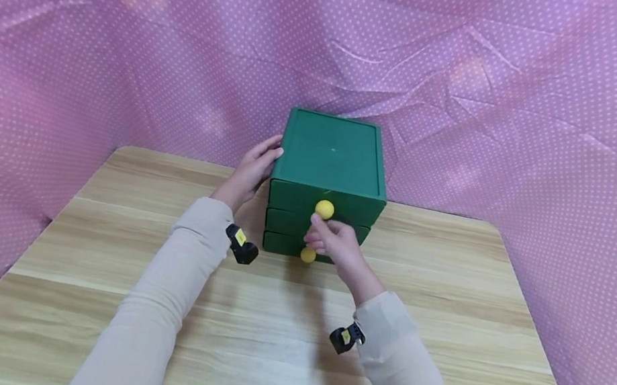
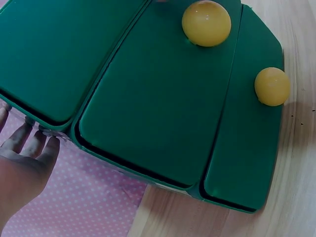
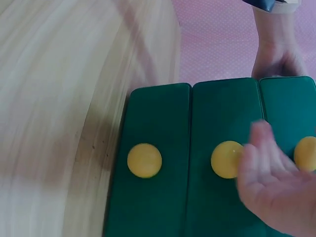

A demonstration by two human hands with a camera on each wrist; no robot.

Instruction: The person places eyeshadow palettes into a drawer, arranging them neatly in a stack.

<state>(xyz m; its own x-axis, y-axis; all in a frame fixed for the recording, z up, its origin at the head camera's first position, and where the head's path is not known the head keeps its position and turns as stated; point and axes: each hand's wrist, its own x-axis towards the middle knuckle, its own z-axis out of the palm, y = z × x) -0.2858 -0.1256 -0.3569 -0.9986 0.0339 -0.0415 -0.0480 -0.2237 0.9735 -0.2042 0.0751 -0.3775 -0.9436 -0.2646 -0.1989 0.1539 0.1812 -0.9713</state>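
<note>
A green cabinet [image 1: 330, 152] with three closed drawers stands near the back of the table, a round yellow knob on each front. My left hand [image 1: 250, 172] rests against its left side, fingers extended toward the upper part, as the left wrist view also shows. In front of the drawers, my right hand [image 1: 338, 244] has its fingers beside the middle knob [image 3: 226, 159], overlapping its edge in the right wrist view. The thumb lies just below the top knob [image 1: 325, 209]. Lower down, the bottom knob [image 1: 307, 256] shows under the right hand.
A light wood-grain table [image 1: 258, 347] carries the cabinet. Pink dotted cloth [image 1: 233, 57] hangs behind it and along both sides. Each wrist wears a small black camera, such as the one on the left [image 1: 241, 246].
</note>
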